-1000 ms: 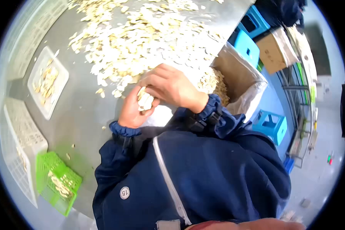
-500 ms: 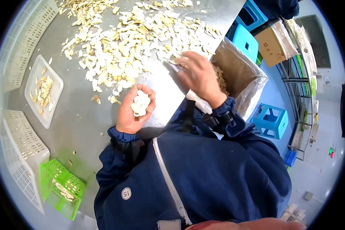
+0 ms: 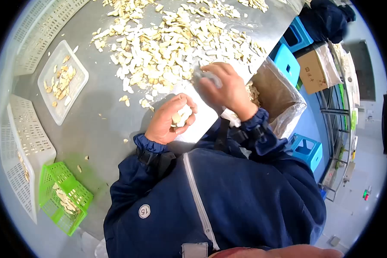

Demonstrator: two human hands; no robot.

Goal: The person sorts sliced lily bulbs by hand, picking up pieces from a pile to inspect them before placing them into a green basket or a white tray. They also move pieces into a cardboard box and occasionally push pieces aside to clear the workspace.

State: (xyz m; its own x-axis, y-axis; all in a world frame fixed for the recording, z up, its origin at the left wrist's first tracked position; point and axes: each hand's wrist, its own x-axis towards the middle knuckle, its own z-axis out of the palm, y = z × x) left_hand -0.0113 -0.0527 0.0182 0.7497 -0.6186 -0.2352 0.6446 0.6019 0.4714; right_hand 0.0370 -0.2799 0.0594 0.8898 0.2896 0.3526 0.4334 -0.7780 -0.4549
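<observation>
My left hand [image 3: 170, 120] is cupped closed around a small bunch of pale dried slices [image 3: 183, 116], just over the near edge of the metal table. Spread across the table beyond it is a broad pile of similar cream-coloured slices [image 3: 159, 53], some with brownish edges. At the pile's near right edge is my right hand [image 3: 230, 90], palm down, its fingers bent toward the table. Motion smears those fingertips, and I cannot tell whether they pinch a slice.
A lined carton [image 3: 284, 92] containing slices stands right of the table. To the left are a shallow white tray [image 3: 82, 81], white perforated baskets [image 3: 32, 129] and a green basket [image 3: 79, 191], which holds slices. Blue stools [image 3: 307, 150] and another person [image 3: 327, 19] are at right.
My left hand has turned inward and come nearer the right hand, still holding slices. My right hand's fingers have curled more at the pile's edge. The whole view has shifted slightly.
</observation>
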